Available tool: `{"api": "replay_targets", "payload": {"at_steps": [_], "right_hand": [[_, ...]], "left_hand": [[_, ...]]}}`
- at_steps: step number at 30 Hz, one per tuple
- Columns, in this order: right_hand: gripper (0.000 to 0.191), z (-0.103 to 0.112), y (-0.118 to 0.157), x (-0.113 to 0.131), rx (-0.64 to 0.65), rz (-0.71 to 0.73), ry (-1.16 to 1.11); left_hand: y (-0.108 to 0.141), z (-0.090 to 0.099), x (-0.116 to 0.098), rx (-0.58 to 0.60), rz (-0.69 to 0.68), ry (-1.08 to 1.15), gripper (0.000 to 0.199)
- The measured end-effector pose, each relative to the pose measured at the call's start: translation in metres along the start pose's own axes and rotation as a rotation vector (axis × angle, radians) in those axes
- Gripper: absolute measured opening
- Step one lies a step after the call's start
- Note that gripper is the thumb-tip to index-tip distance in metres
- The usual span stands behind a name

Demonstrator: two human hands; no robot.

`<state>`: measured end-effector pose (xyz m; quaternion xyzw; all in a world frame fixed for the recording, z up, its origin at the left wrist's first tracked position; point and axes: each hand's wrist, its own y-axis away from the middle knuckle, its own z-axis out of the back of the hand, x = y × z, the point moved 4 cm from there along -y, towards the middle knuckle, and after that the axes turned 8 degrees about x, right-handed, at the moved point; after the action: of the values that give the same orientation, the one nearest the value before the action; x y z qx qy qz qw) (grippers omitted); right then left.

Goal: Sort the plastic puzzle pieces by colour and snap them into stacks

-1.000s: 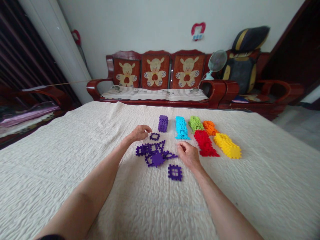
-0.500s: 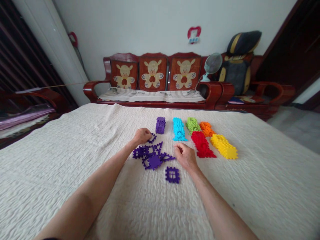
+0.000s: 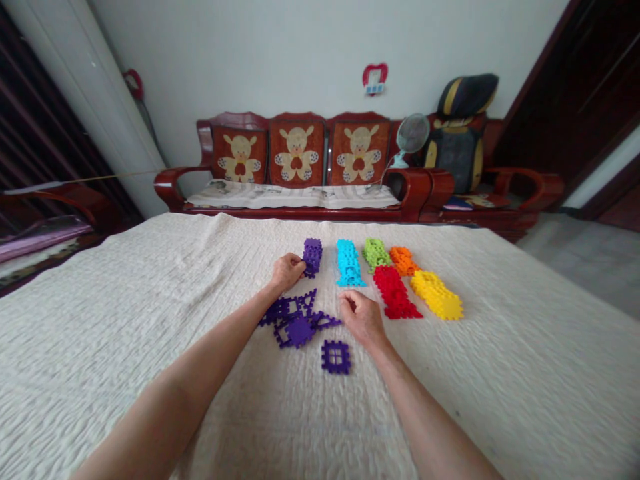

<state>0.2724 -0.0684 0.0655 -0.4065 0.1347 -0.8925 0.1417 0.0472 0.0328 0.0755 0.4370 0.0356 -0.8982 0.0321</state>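
My left hand [image 3: 289, 271] pinches a purple interlocking tile [image 3: 311, 270] at the near end of a purple row of tiles [image 3: 313, 248]. Whether that tile touches the row I cannot tell. Below the hand lies a loose heap of purple tiles [image 3: 300, 331], some square frames, some triangular, one solid. A single purple window-shaped tile [image 3: 336, 357] rests apart, nearer to me. My right hand [image 3: 363, 317] lies on the cloth with its fingers curled and nothing visible in them, between the heap and a red row of tiles [image 3: 396, 293]. A blue row [image 3: 349, 262] is just beyond it.
Green [image 3: 375, 255], orange [image 3: 403, 261] and yellow [image 3: 437, 294] rows of tiles stand to the right. A quilted cream cloth [image 3: 175, 287] covers the table. Behind it are a wooden sofa [image 3: 300, 215] with bear cushions, a small fan [image 3: 413, 133] and a chair with a dark padded cushion [image 3: 454, 157].
My left hand has carried the purple tile from above the heap up to the near end of the purple row. My right hand stays in about the same place. The view has shifted slightly.
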Motion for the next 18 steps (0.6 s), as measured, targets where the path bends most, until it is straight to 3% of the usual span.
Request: {"api": "replay_targets", "payload": {"at_steps": [18], "right_hand": [[0.027, 0.0010, -0.0005, 0.0018, 0.008, -0.014, 0.011]], "left_hand": [[0.0035, -0.0036, 0.0015, 0.060, 0.054, 0.144, 0.008]]}}
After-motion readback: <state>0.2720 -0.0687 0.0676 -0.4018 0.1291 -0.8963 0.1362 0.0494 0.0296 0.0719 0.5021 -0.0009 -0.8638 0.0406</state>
